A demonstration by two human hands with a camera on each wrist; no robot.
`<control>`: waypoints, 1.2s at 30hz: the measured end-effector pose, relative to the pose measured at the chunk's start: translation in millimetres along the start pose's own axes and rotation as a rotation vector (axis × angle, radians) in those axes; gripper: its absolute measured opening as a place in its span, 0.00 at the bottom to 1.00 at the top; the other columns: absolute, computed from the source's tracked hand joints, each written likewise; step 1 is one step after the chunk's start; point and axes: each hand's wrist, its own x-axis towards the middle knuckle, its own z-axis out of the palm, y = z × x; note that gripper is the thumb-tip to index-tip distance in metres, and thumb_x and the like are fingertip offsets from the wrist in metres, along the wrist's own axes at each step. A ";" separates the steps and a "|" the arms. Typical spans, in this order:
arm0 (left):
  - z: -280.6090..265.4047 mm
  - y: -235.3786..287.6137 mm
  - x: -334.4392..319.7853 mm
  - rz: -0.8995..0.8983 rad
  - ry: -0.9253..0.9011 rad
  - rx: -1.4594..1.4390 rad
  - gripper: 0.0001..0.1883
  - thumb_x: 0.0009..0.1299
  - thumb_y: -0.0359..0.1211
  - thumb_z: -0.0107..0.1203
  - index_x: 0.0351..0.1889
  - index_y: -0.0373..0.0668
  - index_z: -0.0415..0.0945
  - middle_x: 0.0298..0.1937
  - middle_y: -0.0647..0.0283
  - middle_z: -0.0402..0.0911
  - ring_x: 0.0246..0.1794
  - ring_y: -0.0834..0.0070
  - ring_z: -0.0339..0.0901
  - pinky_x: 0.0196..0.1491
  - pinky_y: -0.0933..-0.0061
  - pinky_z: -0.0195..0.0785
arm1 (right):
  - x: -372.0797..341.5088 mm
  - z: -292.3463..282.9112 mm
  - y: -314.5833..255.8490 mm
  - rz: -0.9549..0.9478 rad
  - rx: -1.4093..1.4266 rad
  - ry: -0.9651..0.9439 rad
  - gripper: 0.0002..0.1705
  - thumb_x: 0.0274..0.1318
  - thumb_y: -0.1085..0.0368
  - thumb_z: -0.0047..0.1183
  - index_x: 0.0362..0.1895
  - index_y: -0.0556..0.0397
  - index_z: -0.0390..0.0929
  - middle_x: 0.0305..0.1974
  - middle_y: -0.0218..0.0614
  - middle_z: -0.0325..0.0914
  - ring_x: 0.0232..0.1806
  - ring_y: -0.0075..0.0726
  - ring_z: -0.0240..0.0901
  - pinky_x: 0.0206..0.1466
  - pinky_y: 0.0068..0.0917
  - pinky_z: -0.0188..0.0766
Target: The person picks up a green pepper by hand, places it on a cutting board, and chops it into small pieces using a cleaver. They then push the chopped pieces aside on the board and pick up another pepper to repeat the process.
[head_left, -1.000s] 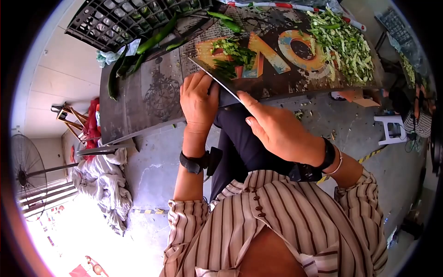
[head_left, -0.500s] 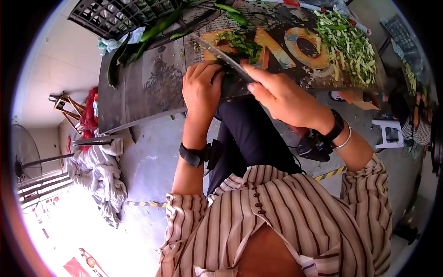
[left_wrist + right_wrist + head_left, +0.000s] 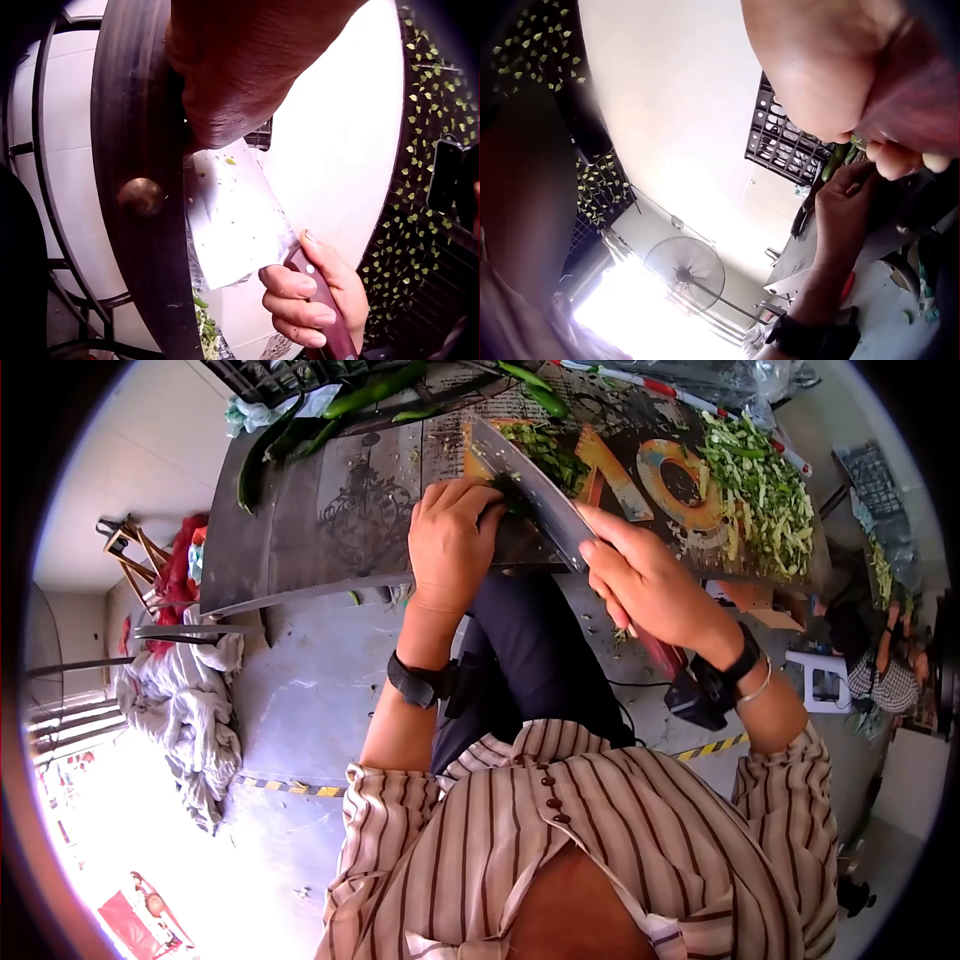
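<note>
The right hand grips the red-brown handle of a wide-bladed knife. Its blade slants over the table near the left hand's fingertips, with green bits stuck to it in the left wrist view. At the table's near edge, the left hand has its fingers curled down over a green pepper, mostly hidden by the hand and blade. Beyond the blade lie cut green pieces. A larger heap of shredded green pieces covers the table's right end.
Whole green peppers lie at the table's back left, beside a black crate. Another green pepper is at the back. A red-and-white strip runs along the far edge; a white stool stands right.
The knife has lifted off the cutting spot and tilted, showing more of its blade face. The right hand has shifted right and toward the body. The left hand stays at the pepper; the head view has shifted.
</note>
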 end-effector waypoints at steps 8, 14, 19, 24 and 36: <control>2.5 -4.6 -0.4 0.039 0.015 0.009 0.06 0.59 0.29 0.63 0.34 0.44 0.82 0.41 0.67 0.83 0.44 0.63 0.77 0.49 0.66 0.70 | 33.9 3.5 2.7 -0.061 0.069 -0.008 0.25 0.73 0.61 0.38 0.70 0.57 0.59 0.18 0.24 0.62 0.14 0.17 0.61 0.18 0.21 0.63; 2.5 -3.0 -0.5 0.008 0.001 0.000 0.06 0.59 0.30 0.63 0.34 0.44 0.82 0.41 0.66 0.83 0.44 0.62 0.76 0.48 0.65 0.70 | 14.1 2.0 3.0 -0.019 0.015 -0.005 0.28 0.73 0.61 0.37 0.72 0.57 0.56 0.18 0.23 0.60 0.13 0.17 0.62 0.16 0.20 0.63; 1.4 -4.9 0.7 0.037 0.027 0.017 0.06 0.59 0.31 0.63 0.34 0.44 0.82 0.41 0.66 0.83 0.43 0.62 0.76 0.48 0.65 0.70 | 43.6 5.6 1.1 -0.084 0.077 0.008 0.27 0.73 0.60 0.38 0.71 0.58 0.57 0.20 0.24 0.62 0.14 0.18 0.62 0.18 0.19 0.64; 0.0 -2.1 -0.1 0.023 0.024 -0.008 0.06 0.59 0.31 0.62 0.34 0.43 0.82 0.41 0.64 0.83 0.43 0.61 0.76 0.48 0.65 0.70 | 19.5 2.3 2.6 -0.065 -0.007 -0.022 0.27 0.73 0.60 0.37 0.71 0.58 0.56 0.20 0.24 0.63 0.13 0.18 0.62 0.18 0.19 0.64; 7.8 -7.9 1.0 0.030 0.065 0.014 0.04 0.59 0.32 0.62 0.32 0.47 0.82 0.38 0.68 0.81 0.43 0.63 0.76 0.47 0.64 0.67 | 42.8 3.6 0.9 -0.075 0.000 0.013 0.13 0.72 0.61 0.40 0.48 0.59 0.67 0.18 0.25 0.64 0.13 0.19 0.65 0.16 0.21 0.64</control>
